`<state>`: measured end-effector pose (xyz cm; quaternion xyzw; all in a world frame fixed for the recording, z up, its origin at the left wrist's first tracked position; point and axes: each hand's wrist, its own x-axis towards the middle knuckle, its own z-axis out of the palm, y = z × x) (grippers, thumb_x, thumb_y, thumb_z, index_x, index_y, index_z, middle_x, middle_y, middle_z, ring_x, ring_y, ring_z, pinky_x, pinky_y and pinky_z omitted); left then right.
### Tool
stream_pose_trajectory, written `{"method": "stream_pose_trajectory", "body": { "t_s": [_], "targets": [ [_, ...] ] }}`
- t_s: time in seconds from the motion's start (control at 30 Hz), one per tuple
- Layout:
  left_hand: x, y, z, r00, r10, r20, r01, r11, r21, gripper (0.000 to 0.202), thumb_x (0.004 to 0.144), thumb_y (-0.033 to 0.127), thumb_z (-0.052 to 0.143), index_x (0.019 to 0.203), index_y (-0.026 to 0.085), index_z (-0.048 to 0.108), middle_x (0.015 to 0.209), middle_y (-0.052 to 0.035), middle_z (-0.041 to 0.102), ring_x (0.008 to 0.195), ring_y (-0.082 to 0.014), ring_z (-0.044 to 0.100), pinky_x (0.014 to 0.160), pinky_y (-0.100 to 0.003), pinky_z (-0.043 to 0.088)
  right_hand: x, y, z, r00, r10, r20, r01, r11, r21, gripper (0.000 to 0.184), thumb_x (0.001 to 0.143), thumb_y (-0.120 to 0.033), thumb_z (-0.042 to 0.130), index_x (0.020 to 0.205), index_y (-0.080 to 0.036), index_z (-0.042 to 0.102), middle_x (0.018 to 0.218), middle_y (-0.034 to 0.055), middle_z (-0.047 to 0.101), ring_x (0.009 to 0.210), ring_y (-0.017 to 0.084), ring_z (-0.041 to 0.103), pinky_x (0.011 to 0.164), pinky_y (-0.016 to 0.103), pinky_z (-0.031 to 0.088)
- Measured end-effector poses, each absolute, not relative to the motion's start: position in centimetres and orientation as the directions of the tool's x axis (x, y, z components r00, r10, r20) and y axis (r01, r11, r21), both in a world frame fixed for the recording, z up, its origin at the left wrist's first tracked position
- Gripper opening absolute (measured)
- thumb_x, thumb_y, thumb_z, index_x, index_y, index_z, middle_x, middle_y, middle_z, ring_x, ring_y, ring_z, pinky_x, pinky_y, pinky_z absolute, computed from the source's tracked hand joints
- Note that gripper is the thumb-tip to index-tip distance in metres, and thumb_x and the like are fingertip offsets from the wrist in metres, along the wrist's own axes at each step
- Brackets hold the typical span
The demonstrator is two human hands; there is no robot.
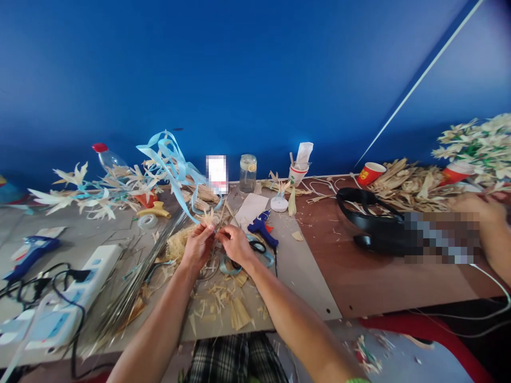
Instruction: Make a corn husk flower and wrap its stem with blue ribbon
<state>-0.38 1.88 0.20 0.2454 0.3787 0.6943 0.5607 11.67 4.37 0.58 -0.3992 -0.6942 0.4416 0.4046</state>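
Note:
Pinched in my left hand [199, 243] is a small pale corn-husk flower [208, 217], its petals pointing up past the fingertips. Close against it, my right hand [236, 243] has thumb and fingers pressed together at the flower's base; what they grip is too small to make out. Light blue ribbon [181, 199] loops above and behind my left hand. Under my right hand lie black-handled scissors [257, 246] and a coil of blue ribbon [231, 268]. A blue glue gun [261, 226] rests just right of them. Long thin wires [139, 282] lie bundled to the left.
Husk scraps [239, 314] litter the table front. Leftward are a power strip [85, 292], a second glue gun [32, 256] and finished husk flowers [101, 205]. A lidded jar [248, 174] stands behind. Rightward are a black headset-like device [371, 213] and another person's hand [479, 210].

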Motion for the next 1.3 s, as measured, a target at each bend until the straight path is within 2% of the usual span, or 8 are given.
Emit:
{"method": "stream_pose_trajectory", "body": {
  "t_s": [0.13, 0.3, 0.5, 0.6, 0.83, 1.0, 1.13, 1.3],
  "targets": [
    [-0.2, 1.8, 0.3, -0.248, 0.966, -0.072, -0.577, -0.088, 0.812, 0.016, 0.062, 0.019, 0.077, 0.069, 0.015, 0.063, 0.066, 0.0013, 0.063, 0.060, -0.0086, 0.057, 0.060, -0.020, 0.045, 11.7, 4.3, 0.5, -0.354, 0.907, 0.226, 0.209, 0.313, -0.926, 0.013, 0.078, -0.019, 0.055, 0.066, -0.020, 0.062, 0.070, 0.0021, 0.063, 0.069, 0.016, 0.055, 0.067, 0.026, 0.040],
    [-0.3, 1.9, 0.2, -0.242, 0.967, -0.074, -0.590, -0.086, 0.802, 0.015, 0.065, 0.023, 0.075, 0.069, 0.012, 0.066, 0.065, -0.0010, 0.063, 0.060, -0.0092, 0.057, 0.062, -0.020, 0.046, 11.8, 4.5, 0.4, -0.359, 0.905, 0.230, 0.196, 0.314, -0.929, 0.014, 0.079, -0.026, 0.056, 0.067, -0.019, 0.062, 0.070, 0.0022, 0.062, 0.068, 0.016, 0.054, 0.066, 0.026, 0.040],
    [-0.5, 1.8, 0.2, -0.179, 0.980, -0.092, -0.642, -0.045, 0.765, 0.014, 0.066, 0.022, 0.074, 0.072, 0.013, 0.067, 0.076, -0.0032, 0.066, 0.069, -0.0121, 0.059, 0.067, -0.024, 0.048, 11.9, 4.7, 0.2, -0.382, 0.909, 0.170, 0.164, 0.248, -0.955, 0.015, 0.079, -0.028, 0.054, 0.070, -0.019, 0.063, 0.064, -0.0004, 0.059, 0.066, 0.014, 0.052, 0.062, 0.023, 0.039],
    [-0.1, 1.7, 0.4, -0.176, 0.982, -0.071, -0.613, -0.053, 0.788, 0.015, 0.067, 0.024, 0.073, 0.076, 0.014, 0.066, 0.078, -0.0027, 0.064, 0.069, -0.0114, 0.057, 0.067, -0.024, 0.048, 11.9, 4.8, 0.1, -0.335, 0.925, 0.178, 0.149, 0.238, -0.960, 0.016, 0.078, -0.028, 0.054, 0.069, -0.018, 0.062, 0.064, -0.0007, 0.059, 0.067, 0.014, 0.053, 0.062, 0.023, 0.040],
    [0.5, 1.9, 0.2, -0.313, 0.948, -0.063, -0.545, -0.125, 0.829, 0.021, 0.064, 0.030, 0.075, 0.066, 0.015, 0.061, 0.062, 0.0013, 0.059, 0.059, -0.0092, 0.054, 0.062, -0.022, 0.044, 11.8, 4.6, 0.0, -0.280, 0.912, 0.301, 0.231, 0.368, -0.901, 0.017, 0.077, -0.017, 0.050, 0.064, -0.018, 0.060, 0.068, 0.0011, 0.061, 0.069, 0.014, 0.055, 0.068, 0.024, 0.042],
    [-0.1, 2.2, -0.3, -0.331, 0.936, -0.119, -0.605, -0.113, 0.788, 0.016, 0.063, 0.024, 0.076, 0.067, 0.013, 0.064, 0.066, -0.0003, 0.064, 0.061, -0.0094, 0.056, 0.064, -0.022, 0.044, 11.8, 4.3, 0.2, -0.334, 0.876, 0.349, 0.253, 0.440, -0.861, 0.015, 0.079, -0.017, 0.052, 0.067, -0.017, 0.060, 0.070, 0.0024, 0.061, 0.069, 0.014, 0.054, 0.067, 0.024, 0.041],
    [-0.5, 2.1, -0.3, -0.262, 0.952, -0.157, -0.675, -0.065, 0.735, 0.014, 0.064, 0.023, 0.075, 0.068, 0.013, 0.066, 0.072, -0.0022, 0.066, 0.067, -0.0123, 0.059, 0.067, -0.025, 0.047, 11.9, 4.3, 0.3, -0.378, 0.870, 0.318, 0.233, 0.422, -0.876, 0.016, 0.080, -0.019, 0.052, 0.068, -0.017, 0.061, 0.067, 0.0006, 0.059, 0.066, 0.013, 0.053, 0.064, 0.022, 0.040],
    [-0.5, 1.9, 0.0, -0.175, 0.975, -0.140, -0.676, -0.016, 0.737, 0.016, 0.067, 0.025, 0.072, 0.076, 0.013, 0.067, 0.078, -0.0053, 0.067, 0.072, -0.0151, 0.060, 0.067, -0.027, 0.048, 11.9, 4.5, 0.3, -0.380, 0.893, 0.240, 0.213, 0.337, -0.917, 0.013, 0.079, -0.022, 0.054, 0.069, -0.017, 0.061, 0.066, -0.0008, 0.059, 0.065, 0.013, 0.053, 0.063, 0.022, 0.040]
  ]
}}
